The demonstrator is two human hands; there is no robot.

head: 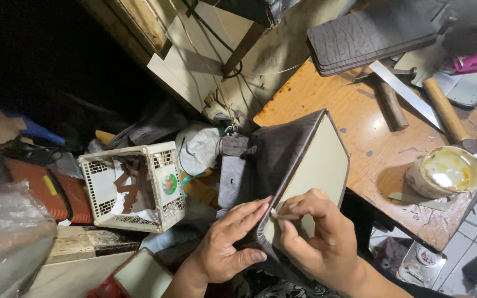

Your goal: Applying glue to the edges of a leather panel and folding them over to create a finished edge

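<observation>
A dark brown textured leather piece (274,157), folded like a bag shell with a pale beige lining (318,165), stands tilted between my hands over the edge of a wooden table (327,96). My left hand (230,243) lies flat against its dark outer face near the bottom corner. My right hand (316,232) is on the beige inner side, thumb and forefinger pinching a small pale tool (282,216) at the folded edge.
On the table are a glue-smeared pot (445,171), two hammers (448,113), a metal ruler (404,91) and a stack of dark textured leather panels (368,36). A white plastic crate (133,185) with leather scraps sits on the left among clutter.
</observation>
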